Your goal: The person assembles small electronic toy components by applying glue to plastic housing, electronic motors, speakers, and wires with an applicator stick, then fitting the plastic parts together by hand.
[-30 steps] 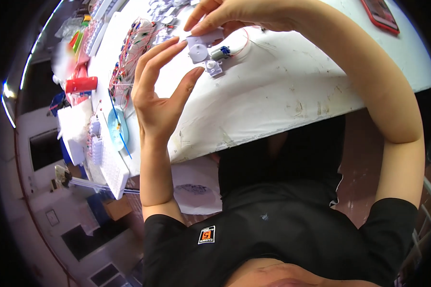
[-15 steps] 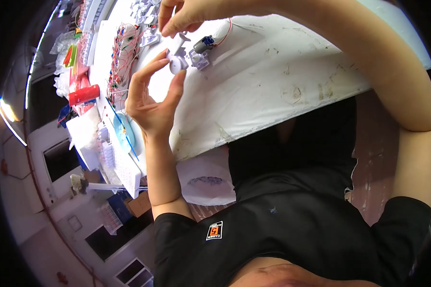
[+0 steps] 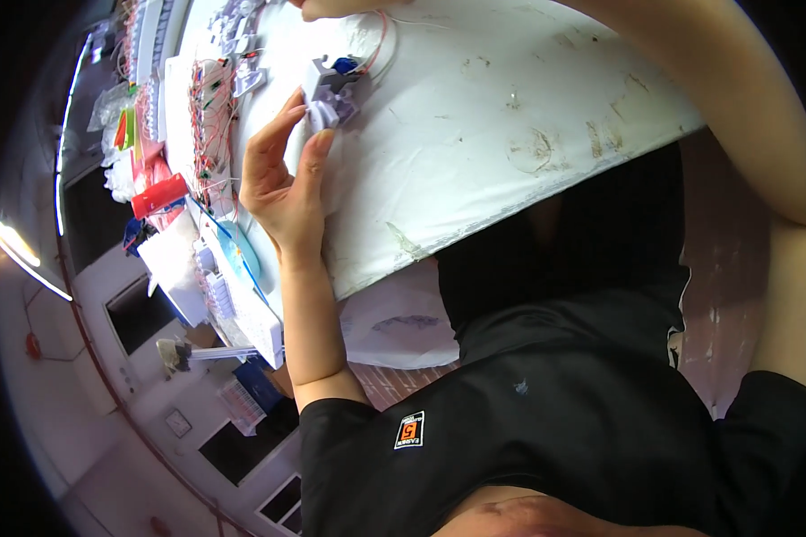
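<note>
My left hand (image 3: pixel 287 183) is closed in a pinch, thumb and fingertips on a small white plastic part (image 3: pixel 322 115) with a rounded end. Right behind that part is a white plastic housing (image 3: pixel 321 80). Beside it sits a small motor with a blue end (image 3: pixel 345 65), from which thin red wires (image 3: pixel 385 40) curve over the table. From here I cannot tell whether the part and the housing are joined. At the top edge shows only the lower side of my right hand (image 3: pixel 345 7); its fingers are cut off by the frame.
Left of my hand a bundle of red-wired components (image 3: pixel 210 125) lies on the white-covered table (image 3: pixel 475 152). White plastic pieces (image 3: pixel 249 76) lie farther back. A red roll (image 3: pixel 159 195) and a light-blue dish (image 3: pixel 235 246) are at the left side.
My right hand has moved up and away from the white part, mostly out of the frame. The view has shifted slightly. The part in my left hand now overlaps the motor's spot.
</note>
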A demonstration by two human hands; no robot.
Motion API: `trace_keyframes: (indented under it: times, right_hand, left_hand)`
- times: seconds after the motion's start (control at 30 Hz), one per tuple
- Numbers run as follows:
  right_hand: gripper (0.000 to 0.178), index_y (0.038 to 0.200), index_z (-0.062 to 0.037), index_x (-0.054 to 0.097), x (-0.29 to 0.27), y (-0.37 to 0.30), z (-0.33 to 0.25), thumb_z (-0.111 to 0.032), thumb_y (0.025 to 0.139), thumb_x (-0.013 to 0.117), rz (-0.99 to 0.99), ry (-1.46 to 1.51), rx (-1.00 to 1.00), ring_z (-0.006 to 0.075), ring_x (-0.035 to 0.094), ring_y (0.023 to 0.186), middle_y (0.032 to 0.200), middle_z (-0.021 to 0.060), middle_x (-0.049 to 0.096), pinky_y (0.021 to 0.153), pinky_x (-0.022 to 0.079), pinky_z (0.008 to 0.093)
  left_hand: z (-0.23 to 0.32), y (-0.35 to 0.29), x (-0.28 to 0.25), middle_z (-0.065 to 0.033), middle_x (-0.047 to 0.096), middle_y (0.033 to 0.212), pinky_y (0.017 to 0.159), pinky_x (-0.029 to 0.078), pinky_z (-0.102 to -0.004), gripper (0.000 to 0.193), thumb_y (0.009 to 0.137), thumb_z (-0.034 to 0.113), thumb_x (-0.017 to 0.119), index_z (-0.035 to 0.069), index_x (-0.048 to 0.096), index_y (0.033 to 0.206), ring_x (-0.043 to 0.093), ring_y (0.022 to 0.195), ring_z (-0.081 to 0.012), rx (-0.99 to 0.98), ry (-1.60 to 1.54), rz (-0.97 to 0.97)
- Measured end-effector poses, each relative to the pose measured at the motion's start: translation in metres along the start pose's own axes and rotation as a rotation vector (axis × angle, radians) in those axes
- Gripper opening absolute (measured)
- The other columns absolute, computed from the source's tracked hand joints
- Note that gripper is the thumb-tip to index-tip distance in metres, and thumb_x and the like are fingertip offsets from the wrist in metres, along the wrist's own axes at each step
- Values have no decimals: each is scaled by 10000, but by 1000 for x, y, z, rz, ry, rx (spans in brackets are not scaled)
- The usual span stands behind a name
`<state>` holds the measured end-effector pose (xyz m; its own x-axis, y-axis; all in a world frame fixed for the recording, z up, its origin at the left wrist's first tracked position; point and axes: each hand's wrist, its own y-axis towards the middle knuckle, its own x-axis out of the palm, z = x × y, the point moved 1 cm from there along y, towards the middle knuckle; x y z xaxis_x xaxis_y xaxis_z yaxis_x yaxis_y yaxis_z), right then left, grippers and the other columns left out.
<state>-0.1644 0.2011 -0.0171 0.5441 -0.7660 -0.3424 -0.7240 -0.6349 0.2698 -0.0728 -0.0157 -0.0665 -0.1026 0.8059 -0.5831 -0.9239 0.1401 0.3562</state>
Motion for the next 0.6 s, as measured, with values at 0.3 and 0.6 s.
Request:
trace_keyframes:
  times: [0.3,0.6]
  right_hand:
    - [273,961,46,742,7,-23,81,-137,759,761,14,11,64,260,696,775,888,207,733,694,534,365]
    - [264,945,47,745,5,-26,88,-126,748,768,-28,-14,33,261,696,756,871,205,732,678,534,365]
  left_hand:
    - [0,6,11,-201,646,1259,1017,474,-322,296,910,17,693,-15,607,1192,621,1169,-224,44,23,25]
    - [-1,7,12,-227,641,1259,1051,457,-359,304,903,10,697,-34,605,1190,604,1208,-263,94,54,10]
